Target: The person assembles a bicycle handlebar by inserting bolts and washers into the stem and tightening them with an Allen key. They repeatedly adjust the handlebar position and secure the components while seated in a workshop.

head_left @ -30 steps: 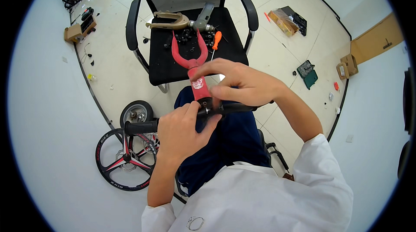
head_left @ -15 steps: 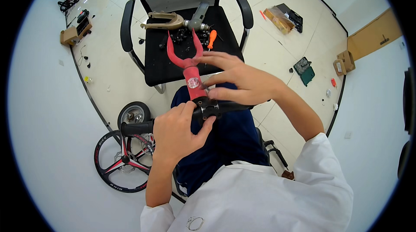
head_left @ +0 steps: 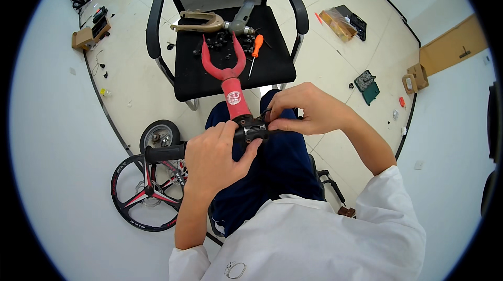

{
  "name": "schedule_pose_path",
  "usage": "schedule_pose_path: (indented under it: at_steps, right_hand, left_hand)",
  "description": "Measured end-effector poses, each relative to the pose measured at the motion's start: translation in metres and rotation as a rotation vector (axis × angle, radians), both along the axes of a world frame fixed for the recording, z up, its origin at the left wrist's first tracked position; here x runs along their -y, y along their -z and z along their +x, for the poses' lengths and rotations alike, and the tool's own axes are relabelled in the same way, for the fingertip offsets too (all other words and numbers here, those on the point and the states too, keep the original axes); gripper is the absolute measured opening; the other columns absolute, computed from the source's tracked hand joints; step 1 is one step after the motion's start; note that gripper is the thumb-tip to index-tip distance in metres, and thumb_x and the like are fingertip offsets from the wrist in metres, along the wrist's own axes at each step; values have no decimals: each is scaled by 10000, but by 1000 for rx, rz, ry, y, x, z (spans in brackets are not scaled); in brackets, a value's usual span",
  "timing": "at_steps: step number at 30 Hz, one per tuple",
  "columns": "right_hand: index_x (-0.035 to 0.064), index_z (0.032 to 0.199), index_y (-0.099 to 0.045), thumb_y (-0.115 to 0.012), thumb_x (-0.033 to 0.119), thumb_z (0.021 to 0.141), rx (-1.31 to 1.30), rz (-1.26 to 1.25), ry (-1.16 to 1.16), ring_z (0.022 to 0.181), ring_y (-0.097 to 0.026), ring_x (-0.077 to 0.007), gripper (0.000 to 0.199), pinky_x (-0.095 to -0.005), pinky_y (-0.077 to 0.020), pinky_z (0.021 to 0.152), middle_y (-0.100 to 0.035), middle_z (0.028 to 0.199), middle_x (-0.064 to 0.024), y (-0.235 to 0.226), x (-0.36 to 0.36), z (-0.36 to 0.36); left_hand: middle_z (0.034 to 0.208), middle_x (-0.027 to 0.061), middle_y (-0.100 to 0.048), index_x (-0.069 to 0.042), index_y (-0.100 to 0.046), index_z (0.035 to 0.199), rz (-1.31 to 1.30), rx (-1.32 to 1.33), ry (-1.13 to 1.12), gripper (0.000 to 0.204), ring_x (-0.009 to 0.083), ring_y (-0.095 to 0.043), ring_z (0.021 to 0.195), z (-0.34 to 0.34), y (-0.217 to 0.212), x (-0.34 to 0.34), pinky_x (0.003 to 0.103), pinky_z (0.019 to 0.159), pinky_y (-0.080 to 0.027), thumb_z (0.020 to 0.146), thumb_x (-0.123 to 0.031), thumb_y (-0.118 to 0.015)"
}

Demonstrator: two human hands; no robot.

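Observation:
My left hand (head_left: 212,160) is wrapped round a black handlebar (head_left: 166,153), its thumb beside the stem clamp. A red bicycle fork (head_left: 235,97) with a round pale badge runs forward from the black stem (head_left: 252,129), its two prongs over the chair seat. Close to the right side of the stem, my right hand (head_left: 309,109) is closed in a pinch. A thin dark piece shows at its fingertips; its kind is too small to tell. The right part of the handlebar is mostly hidden beneath that hand.
Ahead stands a black chair (head_left: 194,79) holding a tan fork (head_left: 204,21), dark small parts and an orange screwdriver (head_left: 257,46). Bicycle wheels (head_left: 149,191) rest at the left. A green tool case (head_left: 368,88) and cardboard boxes (head_left: 417,77) are on the right floor.
My right hand has drawn back from over the red fork to the stem's right side, its spread fingers now pinched together. My left hand keeps its grip on the handlebar.

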State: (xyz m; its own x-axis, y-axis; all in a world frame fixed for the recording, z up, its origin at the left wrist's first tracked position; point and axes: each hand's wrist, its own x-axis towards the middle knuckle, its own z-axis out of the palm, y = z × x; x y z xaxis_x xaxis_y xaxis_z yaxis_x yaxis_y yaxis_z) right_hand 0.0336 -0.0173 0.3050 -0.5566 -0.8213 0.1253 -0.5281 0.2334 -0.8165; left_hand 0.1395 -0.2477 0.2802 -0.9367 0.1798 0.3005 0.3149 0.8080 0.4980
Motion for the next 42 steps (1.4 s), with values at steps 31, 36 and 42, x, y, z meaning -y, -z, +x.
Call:
schedule_pose_path:
  at_steps: [31,36,42]
  right_hand:
    - [26,991,-652,-924,303,682,-423,62,433,956,-623,-266,496,-363,-511,789,-617,1035,-96,2,20,11]
    - [-1,887,-669,-833,165,774,28,133,286,723,-633,-206,259,-297,-509,648,-642,854,-95,4,23,19]
    - [15,931,-729,-691,-3,795,-14,38,-38,797,-660,-223,143,-311,-528,697,-682,921,-95,-5,22,1]
  left_hand:
    - [640,40,-528,-54,-612,832,20,-76,36,371,216,-562,503,4,11,8,340,446,-418,811,-380,-787]
    - [635,42,-519,-54,-605,821,-7,-98,40,373,215,-559,499,2,12,7,339,444,-420,811,-381,-784]
    - [639,45,-530,-57,-620,841,-24,-74,23,370,225,-574,506,5,8,6,343,457,-441,816,-389,-781]
